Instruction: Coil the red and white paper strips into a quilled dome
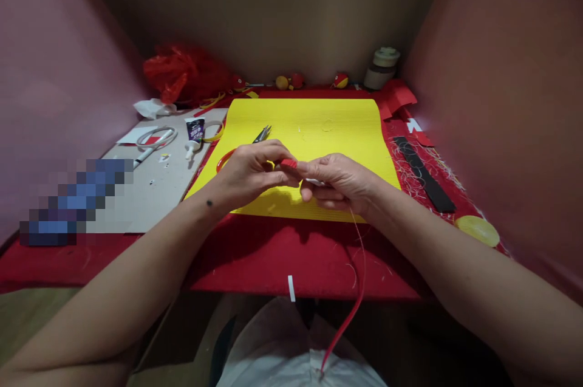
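Note:
My left hand (257, 173) and my right hand (333, 180) meet above the yellow ribbed sheet (355, 126). Pinched between their fingertips is a small red piece with fine ridges (288, 163); the fingers cover part of it. Something thin and white (315, 181) shows under my right thumb, its kind unclear. A red strand (357, 290) hangs below my right hand and runs down to my lap. Just beyond my left hand, scissors (262, 133) with orange-red handles lie on the yellow sheet, partly hidden by that hand.
On the left, a grey board (173, 192) carries a glue tube (194, 136) and tape rolls (156, 136). To the right lie a black strip (423, 174), loose threads and a yellow disc (477, 231). A red bag (182, 71) and a jar (382, 68) stand behind.

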Available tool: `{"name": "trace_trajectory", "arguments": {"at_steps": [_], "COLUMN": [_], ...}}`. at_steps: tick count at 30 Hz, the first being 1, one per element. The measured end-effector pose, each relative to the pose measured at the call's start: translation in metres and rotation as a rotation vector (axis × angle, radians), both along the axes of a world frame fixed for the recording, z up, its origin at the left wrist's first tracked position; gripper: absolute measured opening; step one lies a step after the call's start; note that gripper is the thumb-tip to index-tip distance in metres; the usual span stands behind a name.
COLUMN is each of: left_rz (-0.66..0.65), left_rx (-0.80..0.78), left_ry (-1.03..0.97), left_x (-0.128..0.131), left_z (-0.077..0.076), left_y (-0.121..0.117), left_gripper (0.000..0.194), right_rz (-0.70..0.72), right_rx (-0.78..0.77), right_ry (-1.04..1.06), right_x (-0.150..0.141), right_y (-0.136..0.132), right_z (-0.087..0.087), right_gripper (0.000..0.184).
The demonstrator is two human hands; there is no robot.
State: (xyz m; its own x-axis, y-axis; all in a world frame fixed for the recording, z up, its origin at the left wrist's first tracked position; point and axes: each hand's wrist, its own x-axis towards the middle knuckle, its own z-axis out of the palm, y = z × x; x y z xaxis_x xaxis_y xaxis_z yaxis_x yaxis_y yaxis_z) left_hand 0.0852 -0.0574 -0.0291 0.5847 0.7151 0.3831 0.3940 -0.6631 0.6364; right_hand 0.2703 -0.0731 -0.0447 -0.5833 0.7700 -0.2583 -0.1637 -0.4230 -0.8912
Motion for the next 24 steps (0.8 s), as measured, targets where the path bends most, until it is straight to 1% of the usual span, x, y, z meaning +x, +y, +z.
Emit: {"name": "trace_trajectory", "arguments": {"at_steps": [2,4,7,12,15,18,21,24], "left_rz": [0.003,0.029,0.044,0.040,0.029,0.021,0.035,0.038], "left_rx": [-0.144,-0.192,-0.169,-0.054,-0.099,-0.160,-0.118,-0.051], "left_ry": [-0.105,-0.160,-0.179,-0.154,-0.134,-0.158,-0.159,-0.118], "left_x": [0.0025,0.0045,0.0053,0.0033,0.0031,0.0036,0.0038,0.0024], "left_z": [0.0000,-0.0010,-0.0026,-0.0018,0.0004,0.0016,0.0018,0.0017], "left_y": [-0.0012,-0.0021,-0.0032,-0.0051,-0.0055,-0.0055,-0.0059,-0.0055], "left_gripper": [0.006,0.002,0.002,0.003,0.005,0.007,0.010,0.013], "right_rz": [-0.002,0.007,0.032,0.073,0.087,0.077,0.064,0.058], "right_rx": [0.004,0.003,0.013,0.040,0.049,0.058,0.044,0.015], "right_ry": [0.046,0.067,0.067,0.071,0.083,0.109,0.090,0.045], "right_x": [0.0013,0.0020,0.0019,0.0016,0.0021,0.0025,0.0021,0.0014], "right_y": [0.0005,0.0008,0.0007,0.0007,0.0013,0.0020,0.0020,0.0011], "right_z": [0.0006,-0.0001,-0.0025,-0.0051,-0.0055,-0.0060,-0.0064,-0.0053], "right_gripper": [0.034,0.034,0.035,0.034,0.034,0.033,0.032,0.033]}}
